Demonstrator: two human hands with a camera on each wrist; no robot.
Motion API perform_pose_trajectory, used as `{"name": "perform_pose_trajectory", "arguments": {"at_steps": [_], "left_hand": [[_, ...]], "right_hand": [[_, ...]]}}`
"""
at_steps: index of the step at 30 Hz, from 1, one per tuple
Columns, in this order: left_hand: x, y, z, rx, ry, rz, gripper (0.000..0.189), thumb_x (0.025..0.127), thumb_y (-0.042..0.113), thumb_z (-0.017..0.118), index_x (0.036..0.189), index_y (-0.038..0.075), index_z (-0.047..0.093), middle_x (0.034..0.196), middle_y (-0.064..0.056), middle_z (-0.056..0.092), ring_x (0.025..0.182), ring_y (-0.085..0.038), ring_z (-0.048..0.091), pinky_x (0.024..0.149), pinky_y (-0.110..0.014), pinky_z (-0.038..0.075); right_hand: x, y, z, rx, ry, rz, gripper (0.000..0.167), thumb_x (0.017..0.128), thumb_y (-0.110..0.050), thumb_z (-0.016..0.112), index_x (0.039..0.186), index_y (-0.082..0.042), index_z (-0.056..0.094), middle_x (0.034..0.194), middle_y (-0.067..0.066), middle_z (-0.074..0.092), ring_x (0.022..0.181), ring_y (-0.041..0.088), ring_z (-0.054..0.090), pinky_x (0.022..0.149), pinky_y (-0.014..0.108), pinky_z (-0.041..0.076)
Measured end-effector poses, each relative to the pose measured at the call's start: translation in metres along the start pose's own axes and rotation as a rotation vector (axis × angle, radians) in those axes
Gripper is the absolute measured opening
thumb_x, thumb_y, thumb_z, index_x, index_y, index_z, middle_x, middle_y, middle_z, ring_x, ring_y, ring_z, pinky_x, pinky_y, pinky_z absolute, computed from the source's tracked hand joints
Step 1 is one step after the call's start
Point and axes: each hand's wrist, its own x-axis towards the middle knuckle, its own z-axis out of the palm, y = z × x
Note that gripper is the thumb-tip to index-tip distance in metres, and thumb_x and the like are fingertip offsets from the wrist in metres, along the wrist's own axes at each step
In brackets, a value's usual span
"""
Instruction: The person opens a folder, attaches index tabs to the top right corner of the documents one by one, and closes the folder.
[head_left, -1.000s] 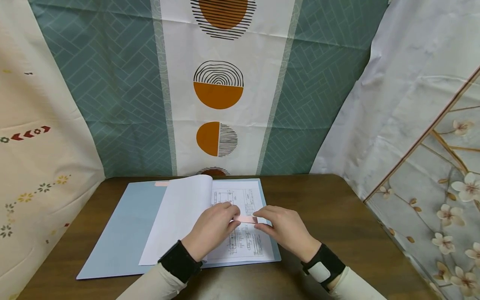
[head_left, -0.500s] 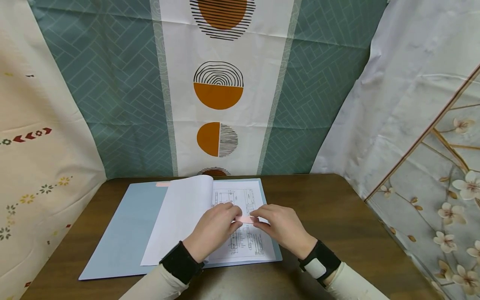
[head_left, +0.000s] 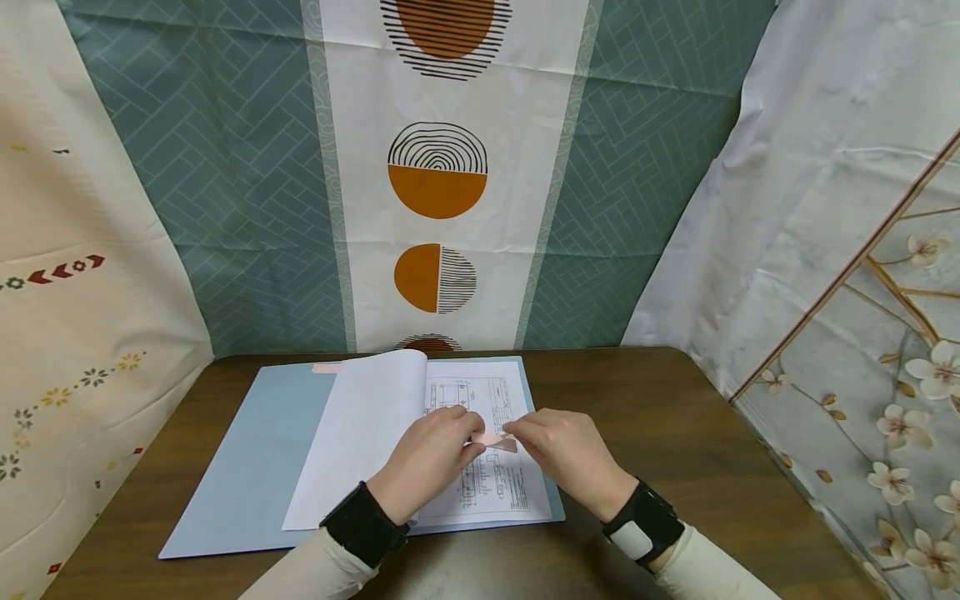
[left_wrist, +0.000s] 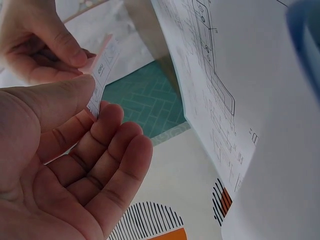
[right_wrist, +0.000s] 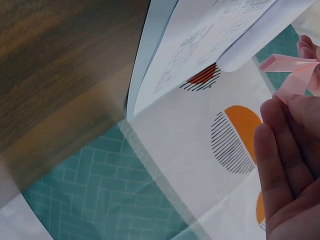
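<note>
One brown wooden table point(head_left: 675, 433) fills the near half of the scene. Behind it hang patterned curtains: one teal and white panel point(head_left: 442, 167) at the far centre, one cream panel point(head_left: 75, 292) at the left, and one pale floral panel point(head_left: 862, 275) at the right.

One light blue folder point(head_left: 247, 467) lies open on the table, left of centre. One stack of white sheets point(head_left: 360, 442) rests on the folder. The top sheets curl up and over to the left. One printed page point(head_left: 491, 400) with line drawings lies flat at the right side of the folder. One small pink tab point(head_left: 326, 367) shows at the far edge of the folder.

Two hands work over the printed page, near the centre of the table. Each wrist carries one black band. The left hand point(head_left: 427, 454) pinches the left end of one pink strip point(head_left: 491, 439) between thumb and fingers. The right hand point(head_left: 562, 450) pinches the right end of the same strip. The strip is held just above the printed page, between the two hands, and is twisted or folded near the right hand. In the left wrist view the strip point(left_wrist: 102, 70) curves between the thumb and fingertips, with printed marks on its pale underside.
</note>
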Motion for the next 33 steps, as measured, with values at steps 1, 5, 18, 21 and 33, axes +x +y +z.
{"name": "perform_pose_trajectory", "arguments": {"at_steps": [1, 5, 18, 21, 33], "left_hand": [[-0.0002, 0.0002, -0.0001, 0.0, 0.001, 0.002, 0.018, 0.093, 0.019, 0.092, 0.102, 0.012, 0.079, 0.088, 0.003, 0.069, 0.079, -0.012, 0.059, 0.072, -0.031, 0.055], [-0.001, 0.0011, -0.0004, -0.012, 0.009, 0.009, 0.017, 0.093, 0.019, 0.092, 0.101, 0.012, 0.078, 0.086, 0.004, 0.068, 0.077, -0.011, 0.058, 0.07, -0.03, 0.054], [-0.0002, 0.0024, -0.0003, -0.022, -0.009, 0.001, 0.018, 0.092, 0.019, 0.093, 0.101, 0.012, 0.079, 0.086, 0.005, 0.067, 0.077, -0.01, 0.058, 0.071, -0.03, 0.054], [-0.0002, 0.0028, 0.0002, -0.032, -0.016, -0.002, 0.018, 0.092, 0.019, 0.093, 0.1, 0.012, 0.078, 0.085, 0.006, 0.066, 0.076, -0.01, 0.057, 0.071, -0.03, 0.053], [-0.0006, 0.0041, 0.0001, -0.022, -0.016, 0.018, 0.018, 0.093, 0.019, 0.093, 0.1, 0.012, 0.078, 0.086, 0.006, 0.067, 0.077, -0.009, 0.058, 0.071, -0.029, 0.053]], "right_hand": [[0.0003, -0.0001, -0.0003, -0.006, 0.013, -0.008, 0.042, 0.075, 0.0, 0.101, 0.111, -0.016, 0.086, 0.097, -0.005, 0.082, 0.083, 0.01, 0.075, 0.073, 0.03, 0.063], [0.002, -0.001, -0.001, -0.02, 0.046, -0.019, 0.041, 0.075, -0.001, 0.102, 0.109, -0.017, 0.087, 0.093, -0.006, 0.081, 0.079, 0.009, 0.074, 0.069, 0.029, 0.061], [0.0054, -0.0036, -0.0018, -0.041, 0.072, -0.001, 0.033, 0.075, -0.008, 0.103, 0.102, -0.019, 0.087, 0.089, -0.007, 0.081, 0.076, 0.008, 0.074, 0.069, 0.028, 0.061], [0.0062, -0.0041, -0.0016, -0.045, 0.08, 0.0, 0.032, 0.075, -0.009, 0.103, 0.101, -0.019, 0.087, 0.088, -0.008, 0.081, 0.075, 0.007, 0.073, 0.068, 0.028, 0.061], [0.0056, -0.0053, -0.0018, -0.03, 0.057, 0.016, 0.036, 0.075, -0.01, 0.104, 0.105, -0.019, 0.088, 0.095, -0.006, 0.08, 0.085, 0.01, 0.074, 0.076, 0.029, 0.063]]}}
